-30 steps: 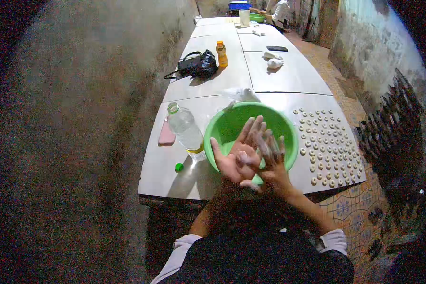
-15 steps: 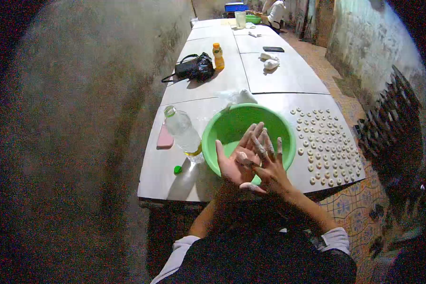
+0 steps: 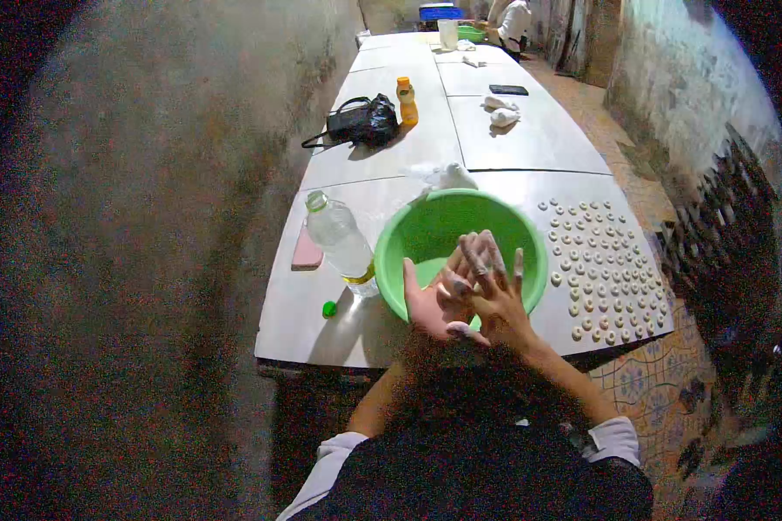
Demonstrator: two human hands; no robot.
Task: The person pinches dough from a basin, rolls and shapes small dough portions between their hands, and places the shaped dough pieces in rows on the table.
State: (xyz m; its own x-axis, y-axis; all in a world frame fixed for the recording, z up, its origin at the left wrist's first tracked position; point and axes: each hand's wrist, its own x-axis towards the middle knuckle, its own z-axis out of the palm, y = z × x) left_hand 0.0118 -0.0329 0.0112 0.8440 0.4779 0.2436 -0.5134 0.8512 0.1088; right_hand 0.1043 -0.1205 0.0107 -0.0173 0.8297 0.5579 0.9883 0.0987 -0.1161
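Note:
Above the green basin (image 3: 394, 252), my left hand (image 3: 428, 304) lies palm up with its thumb stretched out. My right hand (image 3: 498, 304) rests across that palm and its fingers, its own fingers spread and whitened with powder. Whether something small lies between the two palms is hidden. To the right, many small pale rings (image 3: 604, 282) lie in rows on the white table (image 3: 530, 184). An uncapped clear bottle (image 3: 341, 234) stands just left of the basin.
A green cap (image 3: 329, 309) and a pink case (image 3: 307, 250) lie at the left. Beyond the basin are a white bag (image 3: 452, 176), a black bag (image 3: 369, 124), an orange bottle (image 3: 407, 102), white bundles (image 3: 504, 115) and a dark phone (image 3: 508, 89). Another person (image 3: 513, 24) is at the far end.
My right hand has slid over my left palm, and its fingers now cover more of the left fingers. A pale spot in the left palm earlier is now covered.

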